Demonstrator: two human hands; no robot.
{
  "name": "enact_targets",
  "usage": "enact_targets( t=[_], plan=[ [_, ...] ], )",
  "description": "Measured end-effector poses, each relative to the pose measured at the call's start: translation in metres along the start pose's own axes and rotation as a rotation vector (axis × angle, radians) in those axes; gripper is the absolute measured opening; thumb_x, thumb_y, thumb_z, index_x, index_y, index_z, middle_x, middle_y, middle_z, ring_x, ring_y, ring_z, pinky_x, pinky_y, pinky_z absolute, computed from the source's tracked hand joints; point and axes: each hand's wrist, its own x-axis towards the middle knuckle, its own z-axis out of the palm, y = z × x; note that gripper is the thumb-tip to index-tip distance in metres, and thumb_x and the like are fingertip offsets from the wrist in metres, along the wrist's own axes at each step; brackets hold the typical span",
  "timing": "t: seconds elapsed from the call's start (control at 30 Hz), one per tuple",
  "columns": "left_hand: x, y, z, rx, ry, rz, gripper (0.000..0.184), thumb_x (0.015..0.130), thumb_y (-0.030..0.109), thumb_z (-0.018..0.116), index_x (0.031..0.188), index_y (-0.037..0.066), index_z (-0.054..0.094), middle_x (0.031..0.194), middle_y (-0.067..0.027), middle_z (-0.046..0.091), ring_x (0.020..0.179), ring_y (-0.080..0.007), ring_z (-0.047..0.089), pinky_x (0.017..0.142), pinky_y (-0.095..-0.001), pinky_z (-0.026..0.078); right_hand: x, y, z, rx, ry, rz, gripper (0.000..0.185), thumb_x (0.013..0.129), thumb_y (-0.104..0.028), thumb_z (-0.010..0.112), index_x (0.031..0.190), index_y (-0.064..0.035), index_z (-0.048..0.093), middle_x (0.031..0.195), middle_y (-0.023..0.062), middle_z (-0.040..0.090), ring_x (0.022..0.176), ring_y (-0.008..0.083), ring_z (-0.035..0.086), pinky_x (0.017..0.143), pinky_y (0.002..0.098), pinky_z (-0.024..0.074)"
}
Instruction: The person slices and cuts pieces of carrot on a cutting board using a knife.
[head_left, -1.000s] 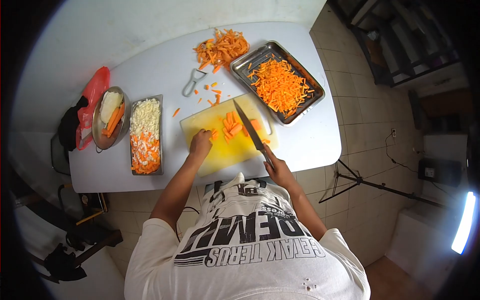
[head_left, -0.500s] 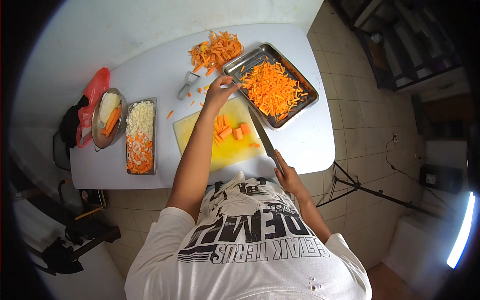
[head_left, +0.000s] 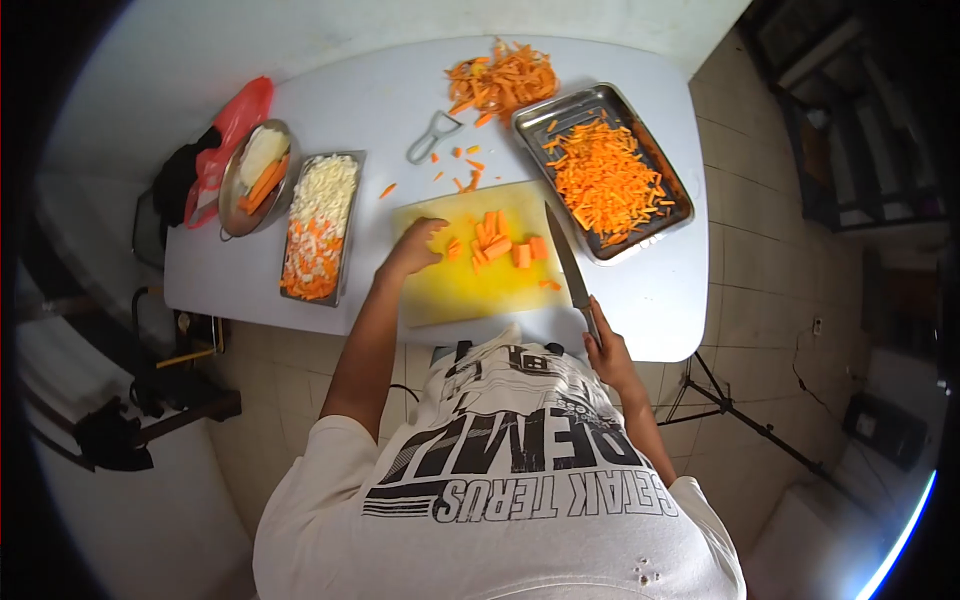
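Note:
My left hand (head_left: pixel 416 248) is over the left part of the yellow cutting board (head_left: pixel 455 300), fingers curved and apart, with nothing visible in them. Just beyond its fingertips lies a small carrot piece (head_left: pixel 454 249). Carrot sticks (head_left: pixel 490 238) and thicker carrot chunks (head_left: pixel 529 252) rest near the board's middle and right. In my right hand (head_left: pixel 608 358) is a kitchen knife (head_left: pixel 568 258), held by its handle. Its blade points away from me, along the board's right edge. Cut carrot strips (head_left: pixel 608 180) are heaped in a metal tray (head_left: pixel 672 190) beyond the blade.
Carrot peelings (head_left: pixel 505 80) and a peeler (head_left: pixel 434 138) lie at the back. To the left stand a narrow metal tray (head_left: pixel 345 250) of diced white and orange vegetables, a bowl (head_left: pixel 232 190) with whole carrots, and a red plastic bag (head_left: pixel 240 112). A tripod (head_left: pixel 722 402) stands right of the table.
My left hand has moved from the metal tray's edge back to the board's left side. The camera view has shifted, and my right hand still holds the knife.

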Motion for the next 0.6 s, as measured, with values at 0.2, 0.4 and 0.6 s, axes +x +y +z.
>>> enact_targets(
  t=[0.2,0.4,0.6],
  plan=[
    [-0.004,0.034,0.024,0.354,0.04,0.095,0.046,0.068,0.003,0.069,0.114,0.006,0.061,0.109,-0.0136,0.057,0.101,-0.0334,0.058,0.088,-0.0392,0.051,0.007,-0.004,0.01,-0.026,-0.036,-0.017,0.072,0.09,-0.001,0.056,0.152,-0.0153,0.024,0.118,0.0285,0.06,0.1,0.0454,0.062,0.084,0.0412,0.0503],
    [0.001,0.032,0.046,0.58,0.004,0.097,0.028,0.069,0.002,0.068,0.096,0.004,0.064,0.098,-0.0149,0.059,0.093,-0.0348,0.06,0.082,-0.0416,0.052,0.0,-0.005,0.017,-0.022,0.029,-0.064,0.072,0.089,-0.001,0.057,0.152,-0.0173,0.026,0.085,0.0269,0.064,0.074,0.0415,0.065,0.071,0.0361,0.0507],
    [0.013,0.031,0.041,0.443,0.037,0.016,0.021,0.07,0.002,0.07,0.09,0.003,0.063,0.088,-0.0118,0.062,0.082,-0.0263,0.064,0.074,-0.0362,0.051,-0.012,0.004,0.02,0.0,0.107,-0.078,0.07,0.09,0.0,0.056,0.151,-0.0164,0.026,0.085,0.0271,0.063,0.072,0.041,0.064,0.071,0.0329,0.0503]
  ],
)
